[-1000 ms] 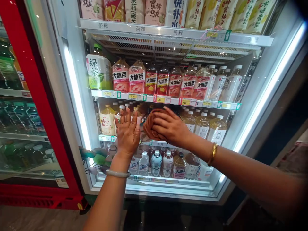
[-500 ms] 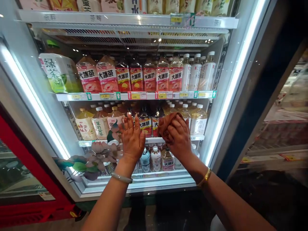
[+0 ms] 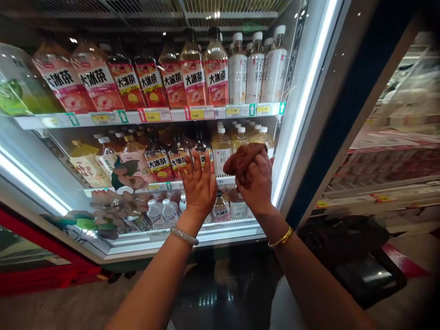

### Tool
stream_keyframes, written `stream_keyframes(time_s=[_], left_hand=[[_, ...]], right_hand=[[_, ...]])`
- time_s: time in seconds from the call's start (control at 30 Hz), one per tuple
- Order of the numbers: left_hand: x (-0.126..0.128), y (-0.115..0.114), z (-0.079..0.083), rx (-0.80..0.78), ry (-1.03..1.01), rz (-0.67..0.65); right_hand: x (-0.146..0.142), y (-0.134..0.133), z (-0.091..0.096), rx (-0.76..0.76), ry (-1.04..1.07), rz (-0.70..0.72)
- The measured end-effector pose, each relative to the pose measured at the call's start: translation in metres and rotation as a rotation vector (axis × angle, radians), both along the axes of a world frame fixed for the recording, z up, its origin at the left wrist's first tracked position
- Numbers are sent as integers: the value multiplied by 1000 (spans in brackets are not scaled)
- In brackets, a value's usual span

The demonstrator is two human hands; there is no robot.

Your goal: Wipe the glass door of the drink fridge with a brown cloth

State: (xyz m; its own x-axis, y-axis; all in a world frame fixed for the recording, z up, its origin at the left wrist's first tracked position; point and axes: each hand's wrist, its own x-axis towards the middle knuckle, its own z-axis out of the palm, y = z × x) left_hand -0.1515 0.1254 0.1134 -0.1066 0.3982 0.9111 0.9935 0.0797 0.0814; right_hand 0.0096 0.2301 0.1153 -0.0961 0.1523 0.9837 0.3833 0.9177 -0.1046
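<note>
My left hand lies flat with fingers spread against the glass door of a drinks fridge, over the middle shelf of tea bottles. My right hand is closed around a bunched brown cloth, pressed to the glass near the door's right edge. A pale bangle sits on my left wrist and a gold one on my right.
The lit fridge frame runs down the right of the door. A red fridge stands at the lower left. Shelves of packaged goods and a dark bag are at the right. Flower reflections show on the lower glass.
The view has swung right and down. My right hand with the cloth has slid rightward across the glass toward the door's edge; my left hand stays flat on the glass.
</note>
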Motion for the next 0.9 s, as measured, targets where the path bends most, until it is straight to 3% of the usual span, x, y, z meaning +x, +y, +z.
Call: stream_keyframes(time_s=[0.1,0.23,0.33,0.53,0.77,0.9], left_hand=[[12,10,-3,12,-77,28],[25,15,-15,-2,-92,20],[32,16,-24,-26,-71,45],[47,25,-32,-45,-23,30],[59,38,-43,-93,27,-36],[64,34,-35,-90,32,-13]], right_hand=[[0,-1,0,-26,-12,-23],[1,-5,-27,145,-212,62],[18,9,-39,181,-244,88],[45,40,-32,59,-82,18],[47,34,-48,182,-282,118],[73,55,-36,159,-200,60]])
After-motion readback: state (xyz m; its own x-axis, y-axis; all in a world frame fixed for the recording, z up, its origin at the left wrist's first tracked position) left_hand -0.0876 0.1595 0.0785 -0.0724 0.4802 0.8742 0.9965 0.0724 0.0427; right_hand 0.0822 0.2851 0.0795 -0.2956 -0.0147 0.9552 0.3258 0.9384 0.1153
